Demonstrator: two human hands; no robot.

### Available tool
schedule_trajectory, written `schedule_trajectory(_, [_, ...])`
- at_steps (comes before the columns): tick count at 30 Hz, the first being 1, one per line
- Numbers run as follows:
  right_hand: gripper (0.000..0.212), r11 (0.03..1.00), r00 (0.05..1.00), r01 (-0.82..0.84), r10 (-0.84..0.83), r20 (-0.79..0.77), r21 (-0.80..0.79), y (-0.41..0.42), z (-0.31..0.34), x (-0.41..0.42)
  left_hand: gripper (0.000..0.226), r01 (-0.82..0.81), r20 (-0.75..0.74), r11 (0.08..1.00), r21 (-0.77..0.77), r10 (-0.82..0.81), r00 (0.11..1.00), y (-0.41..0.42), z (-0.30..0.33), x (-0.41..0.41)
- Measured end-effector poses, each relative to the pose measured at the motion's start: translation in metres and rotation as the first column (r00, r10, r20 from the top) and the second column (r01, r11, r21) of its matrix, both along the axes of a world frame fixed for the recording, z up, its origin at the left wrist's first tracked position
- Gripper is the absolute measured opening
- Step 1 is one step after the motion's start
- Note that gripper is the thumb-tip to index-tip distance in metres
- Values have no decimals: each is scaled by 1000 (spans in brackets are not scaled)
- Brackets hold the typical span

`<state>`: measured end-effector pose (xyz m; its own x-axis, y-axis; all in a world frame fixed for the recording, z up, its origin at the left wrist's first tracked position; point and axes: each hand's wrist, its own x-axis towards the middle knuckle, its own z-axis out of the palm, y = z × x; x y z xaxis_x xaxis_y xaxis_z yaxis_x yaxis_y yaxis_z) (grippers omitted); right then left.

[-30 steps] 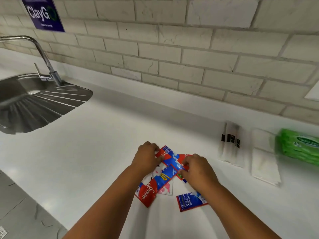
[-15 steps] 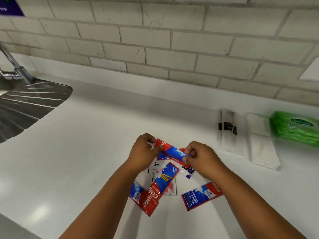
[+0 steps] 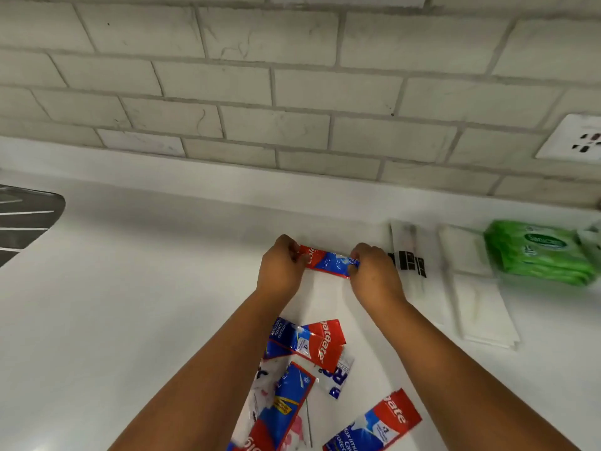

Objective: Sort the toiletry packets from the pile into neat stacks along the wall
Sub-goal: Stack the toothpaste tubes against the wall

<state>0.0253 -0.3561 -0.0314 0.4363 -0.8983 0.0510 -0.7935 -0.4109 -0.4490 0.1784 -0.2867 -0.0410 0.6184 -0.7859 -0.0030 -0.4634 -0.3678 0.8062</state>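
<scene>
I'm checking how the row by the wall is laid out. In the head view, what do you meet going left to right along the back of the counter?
Sink edge → left hand → red and blue toothpaste packet held between both hands → right hand → clear packets with black marks → white packets → green wipes pack.

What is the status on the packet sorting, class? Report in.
Left hand and right hand each pinch one end of a red-and-blue toothpaste sachet, near the wall. Pile unsorted behind. Nothing in the way.
</scene>
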Motion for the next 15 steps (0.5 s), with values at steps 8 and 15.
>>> schedule_trajectory(8, [14, 983, 989, -1, -26, -149, -181, -44, -17, 7, 17, 24, 363, 1000, 17, -28, 931, -46, -19, -2])
schedule_trajectory(15, [20, 967, 978, -186, 164, -132, -173, -37, -29, 14, 27, 342, 587, 939, -16, -268, 764, -39, -33, -4])
